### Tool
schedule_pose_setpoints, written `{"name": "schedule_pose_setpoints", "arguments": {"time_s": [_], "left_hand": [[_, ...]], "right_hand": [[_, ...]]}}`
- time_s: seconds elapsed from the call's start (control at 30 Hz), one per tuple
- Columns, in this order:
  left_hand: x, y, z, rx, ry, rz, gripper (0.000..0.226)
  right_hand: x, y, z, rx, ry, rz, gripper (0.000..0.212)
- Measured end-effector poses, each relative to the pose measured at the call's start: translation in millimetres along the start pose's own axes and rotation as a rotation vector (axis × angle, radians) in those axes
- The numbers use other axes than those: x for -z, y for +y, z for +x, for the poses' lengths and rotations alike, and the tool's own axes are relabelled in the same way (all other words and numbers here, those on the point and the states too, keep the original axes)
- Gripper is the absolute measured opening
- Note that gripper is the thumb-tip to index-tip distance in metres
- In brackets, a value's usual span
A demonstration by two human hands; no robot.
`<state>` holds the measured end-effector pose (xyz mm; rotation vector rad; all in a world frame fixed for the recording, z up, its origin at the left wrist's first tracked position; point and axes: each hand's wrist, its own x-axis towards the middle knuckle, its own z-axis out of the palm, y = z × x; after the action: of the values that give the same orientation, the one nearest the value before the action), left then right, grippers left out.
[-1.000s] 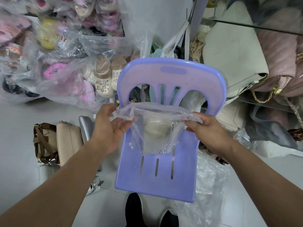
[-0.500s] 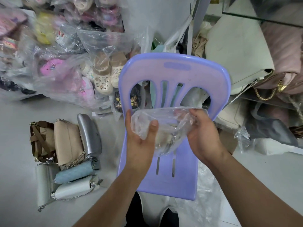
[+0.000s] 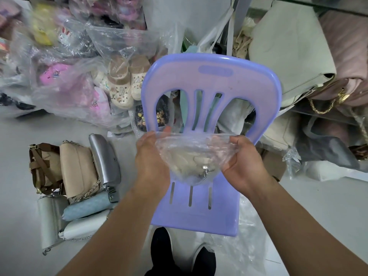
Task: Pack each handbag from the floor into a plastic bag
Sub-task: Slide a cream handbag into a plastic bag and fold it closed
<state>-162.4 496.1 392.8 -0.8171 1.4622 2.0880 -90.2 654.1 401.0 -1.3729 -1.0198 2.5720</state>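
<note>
The grip of both hands is closed on the mouth of the plastic bag [image 3: 191, 145]: the left hand [image 3: 151, 156] holds its left edge with fingers curled behind the film, and the right hand [image 3: 244, 164] pinches its right corner. Between them the mouth is stretched wide. A beige handbag [image 3: 185, 164] with a metal chain [image 3: 207, 173] sits low inside, above the seat of the purple chair [image 3: 209, 86]. More handbags [image 3: 79, 176] lie together on the floor [image 3: 18, 176] to the left, not yet packed. I think the thin film can tear where the chain presses, or one corner can slip from the fingers, and then the handbag drops out.
</note>
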Motion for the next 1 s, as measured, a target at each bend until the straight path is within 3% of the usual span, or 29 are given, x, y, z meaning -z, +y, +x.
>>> {"name": "schedule_pose_setpoints", "arguments": {"time_s": [0.07,0.17,0.3,0.47,0.5,0.6,0.67,0.7,0.8,0.87,1.0], "left_hand": [[0.3,8.3,3.1,0.012,-0.024,-0.102,0.018],[-2.0,18.0,-0.2,0.037,-0.03,-0.28,0.025],[-4.3,18.7,-0.3,0.091,-0.058,-0.462,0.022],[-9.9,22.4,21.0,0.149,0.034,-0.453,0.033],[-10.0,23.9,24.7,0.15,0.041,-0.429,0.034],[-11.5,27.2,29.3,0.15,0.031,-0.385,0.036],[-13.6,27.8,28.6,0.131,0.049,-0.356,0.039],[-13.8,26.9,29.3,0.115,0.053,-0.329,0.039],[-8.2,17.8,26.1,-0.011,-0.005,-0.026,0.068],[-3.9,4.2,19.5,-0.139,-0.028,0.199,0.063],[-7.6,-10.3,4.0,-0.217,-0.076,0.269,0.023]], "right_hand": [[1.5,0.2,3.4,0.01,0.075,-0.027,0.032],[3.2,-0.7,5.5,0.057,0.06,0.052,0.034],[-1.6,-8.0,1.0,0.052,-0.126,0.081,0.035],[14.0,-30.9,-0.7,0.055,-0.352,-0.491,0.023],[17.9,-38.5,-3.2,0.073,-0.404,-0.63,0.028],[23.6,-53.0,-9.2,0.135,-0.501,-0.941,0.071],[19.4,-51.9,-10.5,0.22,-0.49,-1.102,0.076],[16.6,-48.7,-10.4,0.29,-0.462,-1.137,0.067],[15.1,-33.5,-2.5,0.467,-0.317,-0.958,0.021],[14.4,-21.6,-0.1,0.449,-0.26,-0.775,0.005],[11.1,-5.1,3.0,0.418,-0.121,-0.582,0.023]]}}
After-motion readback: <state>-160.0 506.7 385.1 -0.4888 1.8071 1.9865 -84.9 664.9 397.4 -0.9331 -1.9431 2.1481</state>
